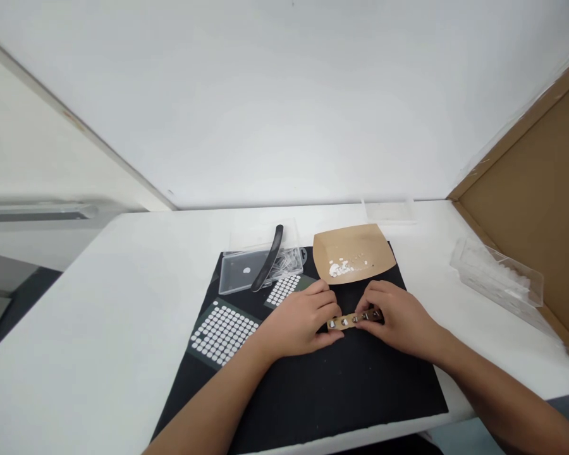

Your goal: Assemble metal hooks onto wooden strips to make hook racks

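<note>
Between both hands, low over the black mat [332, 392], is a narrow tan strip [349, 321] with a row of small shiny metal pieces and some white bits on it. My left hand [306, 319] pinches its left end between thumb and fingers. My right hand [396, 316] grips the right end, where the strip looks dark brown. Just beyond the hands sits a tan paper tray [360, 243] with loose white dots in it. Left of my left hand lie a sheet of white round stickers [225, 332] and a smaller sticker sheet [283, 289].
A clear plastic case [237, 272] holds small clear pieces, with a curved black-handled tool [269, 258] across it. A shallow clear tray [389, 212] stands by the wall. On the right, a clear box [497, 275] is beside a cardboard panel [535, 177].
</note>
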{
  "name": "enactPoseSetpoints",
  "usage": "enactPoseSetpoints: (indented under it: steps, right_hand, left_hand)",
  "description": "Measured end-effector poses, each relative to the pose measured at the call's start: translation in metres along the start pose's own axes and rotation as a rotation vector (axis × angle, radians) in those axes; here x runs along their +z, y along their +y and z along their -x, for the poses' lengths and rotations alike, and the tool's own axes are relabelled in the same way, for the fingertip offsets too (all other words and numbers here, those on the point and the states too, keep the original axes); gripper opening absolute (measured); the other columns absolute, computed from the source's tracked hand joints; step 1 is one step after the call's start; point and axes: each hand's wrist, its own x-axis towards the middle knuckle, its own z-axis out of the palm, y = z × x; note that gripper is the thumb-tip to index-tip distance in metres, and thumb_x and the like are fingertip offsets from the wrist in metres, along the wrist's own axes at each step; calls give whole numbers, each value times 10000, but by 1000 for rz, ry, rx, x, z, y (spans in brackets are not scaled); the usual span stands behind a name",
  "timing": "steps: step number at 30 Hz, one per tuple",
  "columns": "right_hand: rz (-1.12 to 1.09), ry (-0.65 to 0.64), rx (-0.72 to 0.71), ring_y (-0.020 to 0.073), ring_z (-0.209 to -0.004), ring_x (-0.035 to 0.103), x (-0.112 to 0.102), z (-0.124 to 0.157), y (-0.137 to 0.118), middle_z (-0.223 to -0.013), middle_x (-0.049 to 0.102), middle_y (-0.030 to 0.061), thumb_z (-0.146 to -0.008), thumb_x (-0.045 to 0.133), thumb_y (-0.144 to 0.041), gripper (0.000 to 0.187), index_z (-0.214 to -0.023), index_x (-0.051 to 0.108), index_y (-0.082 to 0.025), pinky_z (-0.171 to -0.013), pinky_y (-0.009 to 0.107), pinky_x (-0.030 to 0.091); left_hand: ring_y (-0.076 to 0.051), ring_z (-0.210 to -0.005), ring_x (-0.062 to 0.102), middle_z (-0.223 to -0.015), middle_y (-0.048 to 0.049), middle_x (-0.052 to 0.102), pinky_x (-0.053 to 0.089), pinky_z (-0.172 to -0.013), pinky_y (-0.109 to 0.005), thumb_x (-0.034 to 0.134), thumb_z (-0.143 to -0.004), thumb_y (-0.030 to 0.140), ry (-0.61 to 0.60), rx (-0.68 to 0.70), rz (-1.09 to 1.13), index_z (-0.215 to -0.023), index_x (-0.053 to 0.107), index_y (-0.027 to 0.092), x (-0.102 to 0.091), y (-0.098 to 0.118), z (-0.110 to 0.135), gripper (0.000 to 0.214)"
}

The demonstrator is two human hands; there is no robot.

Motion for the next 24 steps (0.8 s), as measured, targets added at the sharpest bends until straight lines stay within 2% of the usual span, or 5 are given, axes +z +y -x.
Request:
enactPoseSetpoints:
  steps: [3, 6, 16, 21, 24]
  right_hand:
    - [19, 25, 26, 195, -847, 663, -3, 0, 2, -890, 696, 8, -866, 850, -168, 133, -859, 737, -237, -695, 310, 470]
    - [39, 15, 49, 197, -820, 659, -3, -1, 5, -838, 703, 0, -876, 839, -165, 133, -824, 746, -244, -688, 316, 457]
    - [-50, 84, -65, 258, -1074, 658, -3, 2, 2, -957, 763, 39, -946, 759, -108, 146, -877, 762, -237, -883, 394, 557]
    - [-126, 70, 24, 243, -1038, 683, -3, -2, 6, -955, 765, 27, -950, 753, -120, 144, -904, 785, -252, -883, 387, 564]
    - [-169, 123, 1, 243, -1028, 696, -4, -5, 7, -964, 778, 26, -972, 726, -151, 126, -931, 780, -257, -903, 397, 567]
  left_hand:
    - [-248, -932, 628, -918, -64, 697, 537, -811, -357, 752, -988, 368, 3, 8, 17, -1010, 711, 191, 1, -1, 0, 183]
    - [-249, -935, 627, -914, -64, 694, 540, -829, -357, 754, -986, 354, 3, 8, 32, -1011, 713, 190, 1, -1, 0, 170]
    - [-247, -954, 624, -934, -68, 708, 546, -861, -355, 761, -992, 372, 14, 10, 52, -1008, 704, 188, 4, -3, 0, 193]
    - [-248, -968, 631, -930, -65, 712, 549, -852, -347, 770, -992, 367, 13, 10, 36, -1024, 706, 191, 5, -3, 0, 190]
    - [-252, -943, 642, -909, -67, 714, 557, -821, -351, 783, -976, 422, 36, 25, 11, -1021, 711, 195, 3, -2, -1, 243]
